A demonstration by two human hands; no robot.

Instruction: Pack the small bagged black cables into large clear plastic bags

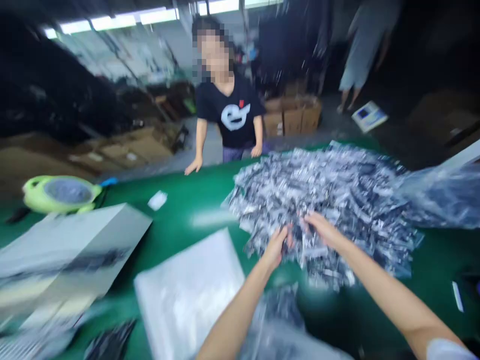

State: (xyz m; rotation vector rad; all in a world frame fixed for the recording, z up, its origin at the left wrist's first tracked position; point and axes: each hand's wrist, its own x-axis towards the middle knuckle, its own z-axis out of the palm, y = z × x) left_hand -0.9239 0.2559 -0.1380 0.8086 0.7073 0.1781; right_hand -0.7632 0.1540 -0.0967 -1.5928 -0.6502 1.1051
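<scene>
A big heap of small clear-wrapped dark packets (330,200) lies on the green table (187,210). Both my hands reach into its near edge. My left hand (276,246) has its fingers pushed among the packets, and my right hand (321,230) rests on the heap just to the right of it. Motion blur smears the fingers, so I cannot make out whether either hand grips a packet.
A flat clear bag (187,290) lies near left, a grey box (71,250) beside it, a lime-green round device (62,192) at far left. A large plastic bag (442,195) sits right. A person in a dark shirt (230,110) leans on the far table edge; cardboard boxes (292,115) stand behind.
</scene>
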